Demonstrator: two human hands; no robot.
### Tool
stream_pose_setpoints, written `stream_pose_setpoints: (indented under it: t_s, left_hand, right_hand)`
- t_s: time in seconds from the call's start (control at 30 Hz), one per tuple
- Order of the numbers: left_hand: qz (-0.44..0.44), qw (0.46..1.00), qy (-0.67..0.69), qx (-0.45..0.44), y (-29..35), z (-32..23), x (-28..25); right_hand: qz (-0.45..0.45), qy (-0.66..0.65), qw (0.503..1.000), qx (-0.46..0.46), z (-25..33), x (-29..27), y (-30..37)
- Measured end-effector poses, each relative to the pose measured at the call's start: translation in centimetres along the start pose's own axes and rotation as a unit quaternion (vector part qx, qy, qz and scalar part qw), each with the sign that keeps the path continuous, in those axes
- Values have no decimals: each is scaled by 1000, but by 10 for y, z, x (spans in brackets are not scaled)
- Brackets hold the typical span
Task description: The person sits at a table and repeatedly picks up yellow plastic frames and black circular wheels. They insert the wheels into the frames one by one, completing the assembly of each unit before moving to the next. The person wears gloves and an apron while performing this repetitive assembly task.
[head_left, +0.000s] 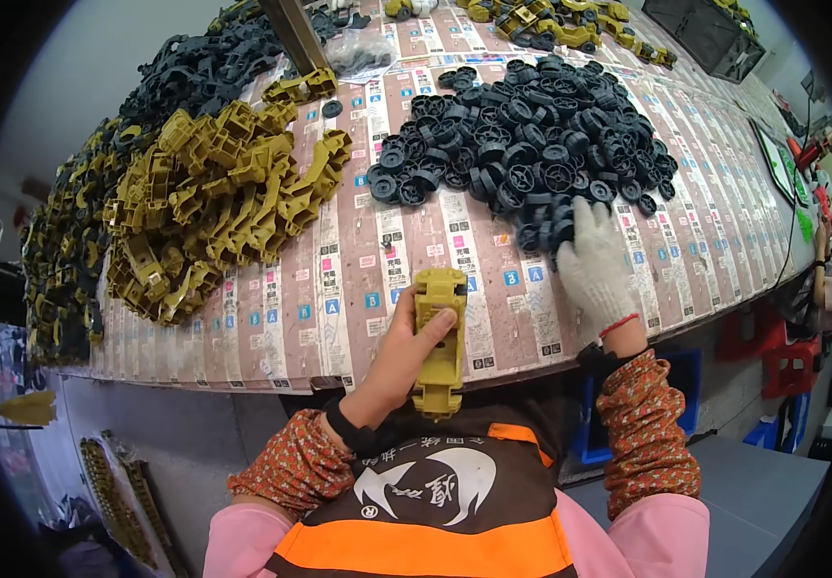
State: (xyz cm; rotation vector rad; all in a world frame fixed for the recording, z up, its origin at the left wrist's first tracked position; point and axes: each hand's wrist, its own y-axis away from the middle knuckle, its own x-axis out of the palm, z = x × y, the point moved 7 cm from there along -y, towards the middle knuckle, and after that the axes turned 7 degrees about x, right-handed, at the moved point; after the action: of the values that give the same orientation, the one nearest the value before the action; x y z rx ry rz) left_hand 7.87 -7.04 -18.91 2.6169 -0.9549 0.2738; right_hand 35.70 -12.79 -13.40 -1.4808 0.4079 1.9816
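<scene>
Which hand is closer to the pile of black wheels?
Right. The gloved right hand reaches into the wheel pile; the bare left hand holds a yellow toy body nearer the table edge.

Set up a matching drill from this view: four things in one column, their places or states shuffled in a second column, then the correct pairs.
Things:
1. left hand
2. right hand
3. pile of black wheels
4. heap of yellow plastic parts

Places or states:
A. spread over the table's right half
B. bare, holding a yellow toy car body
C. stacked on the table's left side
D. in a white glove, reaching into the wheels

Pairs: 1-B, 2-D, 3-A, 4-C
</scene>
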Motion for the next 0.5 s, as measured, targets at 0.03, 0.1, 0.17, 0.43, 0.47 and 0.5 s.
stream_pose_setpoints:
  t_s: [0.03, 0.1, 0.17, 0.43, 0.47, 0.5]
  left_hand:
    - [-5, 1000, 4, 0, -2, 2, 1]
    - [9, 999, 31, 7, -7, 2, 8]
    - [3, 999, 48, 21, -8, 3, 8]
    - [-30, 995, 98, -3, 0, -3, -24]
    - [-28, 993, 115, -5, 0, -2, -29]
    - [-29, 992, 119, -1, 1, -2, -32]
  right_hand:
    - [-10, -14, 1000, -17, 13, 5, 6]
    - [-31, -40, 998, -45, 30, 11, 21]
    - [10, -57, 996, -64, 54, 16, 29]
    - [-12, -256, 958, -132, 71, -7, 36]
    - [-1, -253, 962, -106, 68, -14, 36]
    - [10, -249, 965, -79, 66, -15, 36]
